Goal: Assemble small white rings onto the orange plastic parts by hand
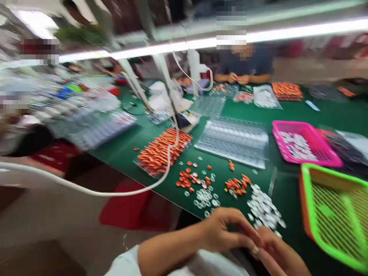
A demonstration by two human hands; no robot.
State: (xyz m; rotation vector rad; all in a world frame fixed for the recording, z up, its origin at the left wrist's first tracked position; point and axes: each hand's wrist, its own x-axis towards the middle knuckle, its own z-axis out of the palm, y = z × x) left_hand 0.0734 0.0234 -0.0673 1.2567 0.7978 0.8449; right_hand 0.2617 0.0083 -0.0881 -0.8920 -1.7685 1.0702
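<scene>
My left hand (225,230) and my right hand (277,247) meet at the table's front edge, fingertips pressed together. A small pale, shiny spot (255,251) shows between them; I cannot make out whether it is a part or a ring. Just beyond my right hand lies a heap of white oval pieces (266,207). Past my left hand are clear rings (204,195) and orange round caps (185,179). Several small orange parts (237,186) form a pile between the caps and the white pieces.
A green basket (309,199) stands at the right, a pink basket (277,142) with white pieces behind it. Clear molded trays (232,140) and a tray of orange parts (163,149) lie ahead. A white cable (115,193) hangs across the left. A co-worker (244,65) sits opposite.
</scene>
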